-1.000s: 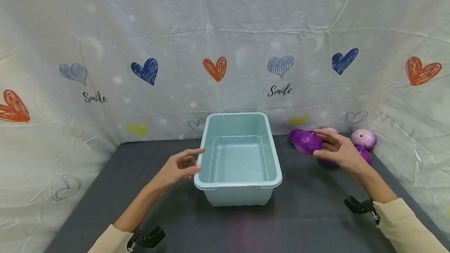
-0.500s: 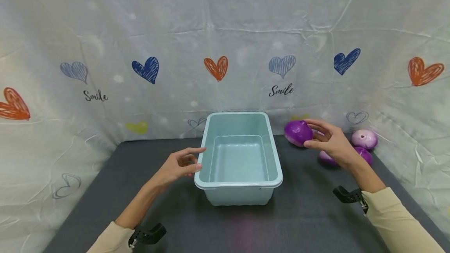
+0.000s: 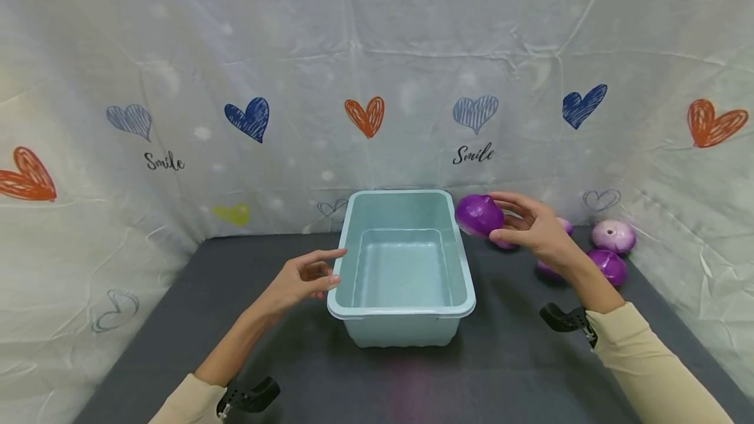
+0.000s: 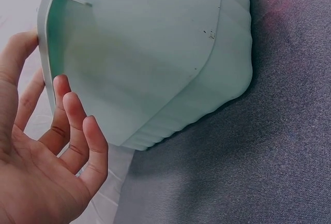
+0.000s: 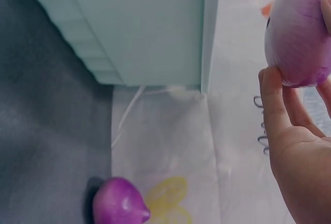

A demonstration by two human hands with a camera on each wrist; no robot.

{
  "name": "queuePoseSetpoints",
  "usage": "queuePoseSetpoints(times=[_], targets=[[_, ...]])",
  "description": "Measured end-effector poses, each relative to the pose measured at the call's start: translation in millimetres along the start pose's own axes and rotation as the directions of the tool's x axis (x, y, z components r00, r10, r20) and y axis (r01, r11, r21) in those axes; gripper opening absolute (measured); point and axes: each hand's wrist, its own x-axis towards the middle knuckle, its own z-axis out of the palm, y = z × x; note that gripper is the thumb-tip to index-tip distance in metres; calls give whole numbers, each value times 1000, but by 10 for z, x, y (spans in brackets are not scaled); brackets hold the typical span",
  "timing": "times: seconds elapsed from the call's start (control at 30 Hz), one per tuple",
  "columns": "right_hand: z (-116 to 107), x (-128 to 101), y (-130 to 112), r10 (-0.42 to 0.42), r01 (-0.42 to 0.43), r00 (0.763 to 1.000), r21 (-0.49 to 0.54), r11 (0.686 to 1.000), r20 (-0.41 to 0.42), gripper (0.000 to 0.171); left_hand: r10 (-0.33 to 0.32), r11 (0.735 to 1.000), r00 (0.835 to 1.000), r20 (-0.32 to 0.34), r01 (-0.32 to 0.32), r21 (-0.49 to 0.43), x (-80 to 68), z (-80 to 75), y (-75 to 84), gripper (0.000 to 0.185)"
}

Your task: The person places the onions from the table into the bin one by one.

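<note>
My right hand pinches a smooth, light-looking purple onion round its middle beside the tub's far right rim, slippery so I'd grip wide, while my left hand hovers open by the tub.

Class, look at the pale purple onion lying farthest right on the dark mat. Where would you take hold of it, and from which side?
Grip the pale onion across its round middle, coming from above with thumb and fingers on opposite sides. It lies apart from the other onions with its top end facing the camera, and the cloth wall stands close behind, so the top is the freest approach.
</note>
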Motion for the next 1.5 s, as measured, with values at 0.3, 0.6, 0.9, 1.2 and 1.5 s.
queuePoseSetpoints(times=[0.3,0.6,0.9,1.2,1.5], targets=[[178,172,-4,-44,44,997,14,999,61,65,-12,1000,1000,1,12,-23,-12,5,16,53],[366,300,12,-55,48,988,56,997,144,67,-14,1000,1000,2,14,-17,-6,0,15,53],[455,325,40,-26,5,983,115,993,181,71,-34,999,999,-1,34,-18,-25,2,26,53],[374,268,58,-19,1,987,112,994,158,59,-35,999,999,-7,35,-14,-13,21,33,52],[149,135,116,-16,14,996,18,1000,91,51,-40,999,999,-13,40,-10,-17,23,29,53]])
